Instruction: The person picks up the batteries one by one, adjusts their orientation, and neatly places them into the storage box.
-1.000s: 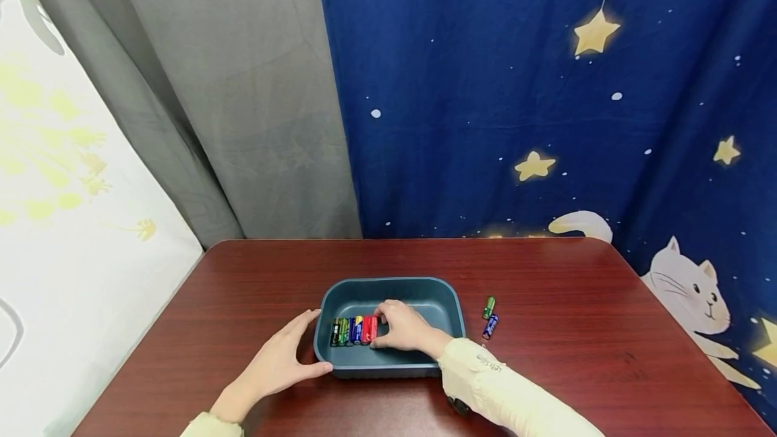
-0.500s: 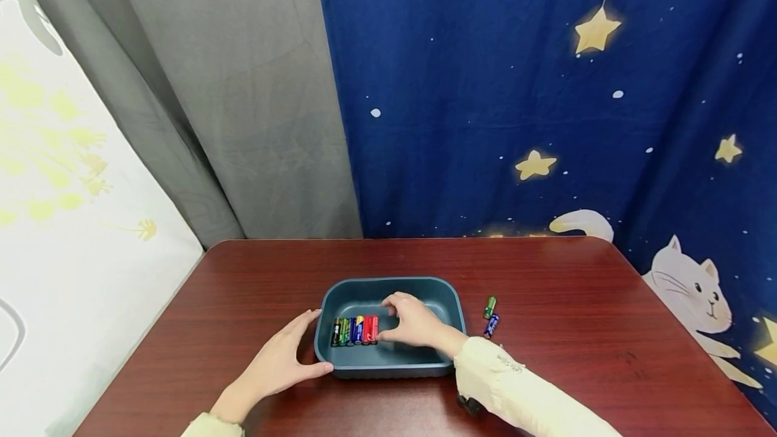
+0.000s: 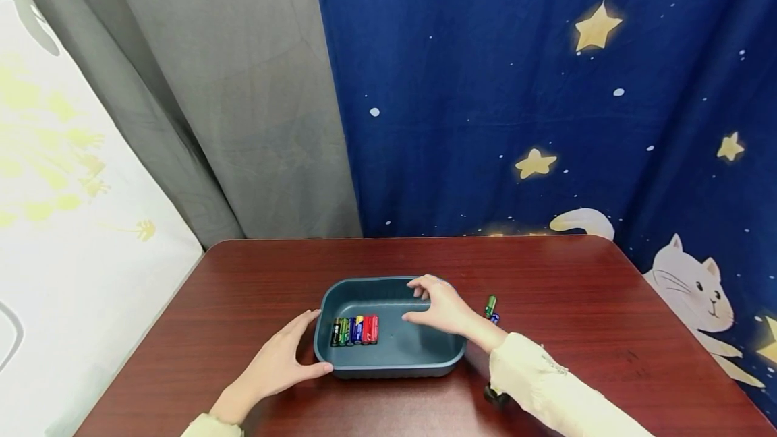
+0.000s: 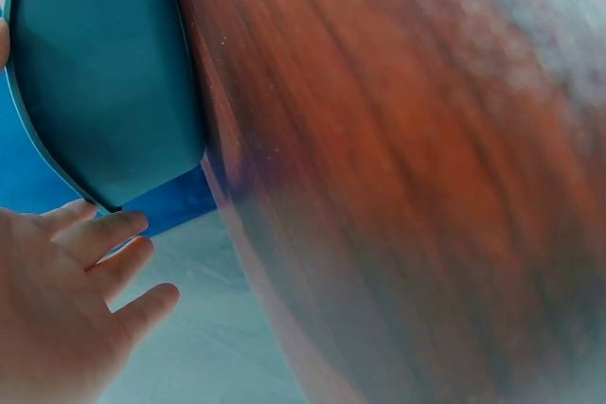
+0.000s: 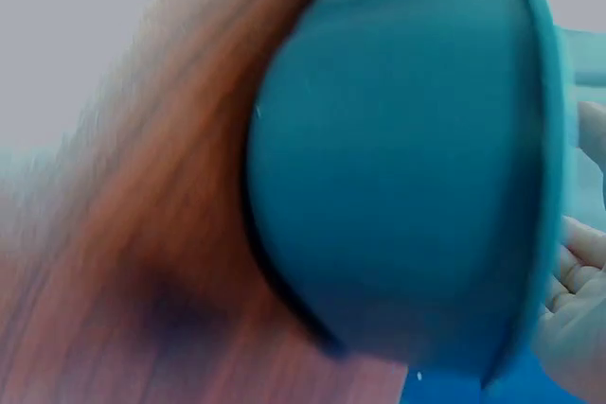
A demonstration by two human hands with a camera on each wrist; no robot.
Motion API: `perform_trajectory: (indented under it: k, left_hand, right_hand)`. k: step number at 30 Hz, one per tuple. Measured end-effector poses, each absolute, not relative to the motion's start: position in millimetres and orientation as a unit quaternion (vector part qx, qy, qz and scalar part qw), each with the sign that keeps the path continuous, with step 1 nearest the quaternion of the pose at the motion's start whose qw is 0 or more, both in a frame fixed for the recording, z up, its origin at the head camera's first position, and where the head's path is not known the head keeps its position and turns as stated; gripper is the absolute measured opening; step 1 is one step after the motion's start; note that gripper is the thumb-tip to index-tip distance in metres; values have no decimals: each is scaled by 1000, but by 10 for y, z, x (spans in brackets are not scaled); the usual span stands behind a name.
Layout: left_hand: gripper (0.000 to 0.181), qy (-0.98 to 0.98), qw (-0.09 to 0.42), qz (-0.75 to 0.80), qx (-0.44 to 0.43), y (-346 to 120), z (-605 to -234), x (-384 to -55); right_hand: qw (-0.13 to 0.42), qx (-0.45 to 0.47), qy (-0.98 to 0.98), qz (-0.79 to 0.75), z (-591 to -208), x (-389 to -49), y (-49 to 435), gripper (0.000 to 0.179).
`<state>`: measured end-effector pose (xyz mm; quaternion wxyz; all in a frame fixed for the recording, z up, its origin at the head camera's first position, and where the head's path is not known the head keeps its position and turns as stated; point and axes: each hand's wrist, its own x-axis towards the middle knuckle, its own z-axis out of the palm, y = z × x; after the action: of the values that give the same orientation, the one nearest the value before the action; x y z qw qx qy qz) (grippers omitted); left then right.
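My left hand rests at the left end of a dark teal tray, thumb by the near corner and fingers at the rim. In the left wrist view its fairly straight fingers touch the tray's edge. Inside the tray, several batteries lie side by side in a row toward the left, with red ones at the right end. My right hand hovers over the tray's right part, thumb and fingers apart and nothing between them. The right wrist view shows this hand partly, beyond the tray wall.
On the table right of the tray lie a green battery and a blue battery, the blue one partly covered by the right wrist. A grey curtain and a blue starry curtain hang behind the table.
My right hand has let go of the red battery at the row's right end and moved right and back across the tray. The left hand and the tray have stayed put.
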<state>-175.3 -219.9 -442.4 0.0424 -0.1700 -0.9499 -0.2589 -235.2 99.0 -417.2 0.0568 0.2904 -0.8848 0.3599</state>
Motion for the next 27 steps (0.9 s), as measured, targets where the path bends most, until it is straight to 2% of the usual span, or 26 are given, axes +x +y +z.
perform_trajectory:
  k: [11, 22, 27]
  left_hand:
    - [90, -949, 37, -262, -170, -2204, -4432, -1757]
    - [90, -950, 38, -259, -168, -2197, -4419, -1757]
    - [90, -950, 39, -258, -169, -2197, -4422, -1755]
  right_hand:
    - [151, 239, -880, 381, -4069, -2299, 1565, 47]
    - [157, 187, -905, 347, -4279, -2214, 2085, 45]
    - [126, 151, -918, 345, -4410, -2166, 2179, 47]
